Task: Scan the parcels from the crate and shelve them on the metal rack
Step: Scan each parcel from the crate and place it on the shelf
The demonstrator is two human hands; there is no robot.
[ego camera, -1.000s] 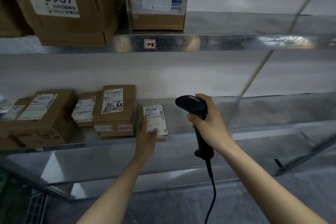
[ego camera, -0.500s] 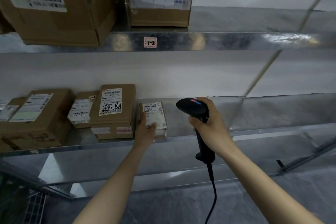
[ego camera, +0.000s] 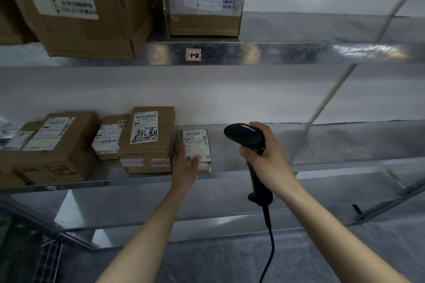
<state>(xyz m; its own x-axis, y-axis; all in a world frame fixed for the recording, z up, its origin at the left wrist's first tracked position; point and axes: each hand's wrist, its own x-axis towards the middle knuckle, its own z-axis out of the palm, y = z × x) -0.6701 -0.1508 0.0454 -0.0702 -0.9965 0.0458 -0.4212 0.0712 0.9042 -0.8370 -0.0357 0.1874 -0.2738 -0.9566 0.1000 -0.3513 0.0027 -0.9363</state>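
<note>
A small brown parcel (ego camera: 197, 142) with a white label lies flat on the middle shelf (ego camera: 253, 171) of the metal rack, just right of a stack of boxes. My left hand (ego camera: 185, 166) rests on its near left corner, thumb on the label, fingers down its left side. My right hand (ego camera: 269, 156) holds a black corded barcode scanner (ego camera: 243, 136) upright to the right of the parcel, its head level with the shelf.
Several cardboard parcels (ego camera: 147, 138) fill the left part of the middle shelf. Two large boxes, one marked 0967 (ego camera: 76, 4), stand on the upper shelf tagged 1-2 (ego camera: 193, 54). A wire crate (ego camera: 46, 259) shows at the lower left. A diagonal brace (ego camera: 333, 92) crosses the right side.
The small parcel has slid a little deeper onto the shelf with my left hand on it. The scanner hand has stayed almost still.
</note>
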